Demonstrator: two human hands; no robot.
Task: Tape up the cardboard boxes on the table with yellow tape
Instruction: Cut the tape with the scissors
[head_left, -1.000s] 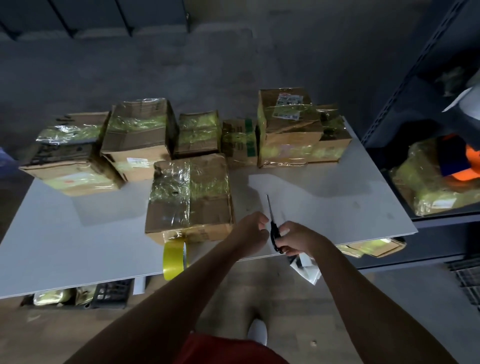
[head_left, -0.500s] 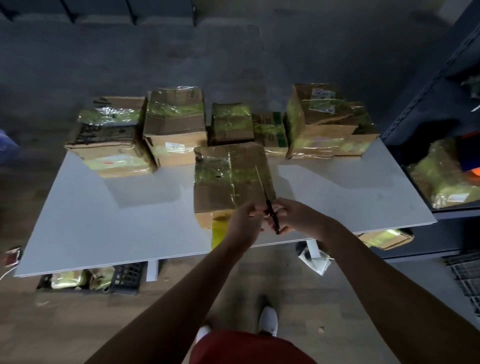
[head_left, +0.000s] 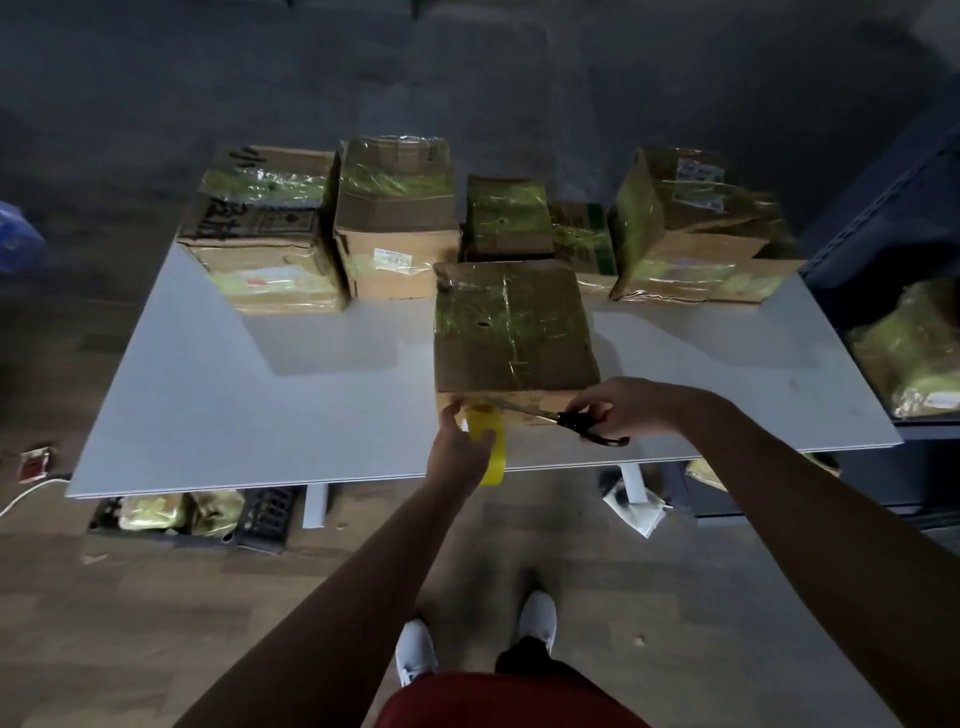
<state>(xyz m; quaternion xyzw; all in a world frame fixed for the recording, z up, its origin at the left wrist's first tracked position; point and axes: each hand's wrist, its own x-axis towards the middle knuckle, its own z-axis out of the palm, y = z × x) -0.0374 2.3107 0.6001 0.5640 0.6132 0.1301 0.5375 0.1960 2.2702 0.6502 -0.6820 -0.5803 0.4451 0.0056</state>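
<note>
A cardboard box (head_left: 511, 325) wrapped in yellow tape sits near the front edge of the white table (head_left: 270, 410). My left hand (head_left: 457, 449) grips the yellow tape roll (head_left: 491, 441), which hangs against the box's front face. My right hand (head_left: 623, 408) holds black-handled scissors (head_left: 566, 417), with the blades pointing left at the tape strip between roll and box. Several other taped boxes (head_left: 395, 218) line the table's far side.
A dark metal shelf (head_left: 893, 218) with yellow wrapped bundles stands at the right. Under the table lie a black crate (head_left: 265, 514) and packets. My white shoes (head_left: 415, 649) are on the wooden floor.
My left hand has let go of the scissors and taken hold of the tape roll. My right hand has swung the scissors from upright to level, blades toward the tape. The view has shifted back.
</note>
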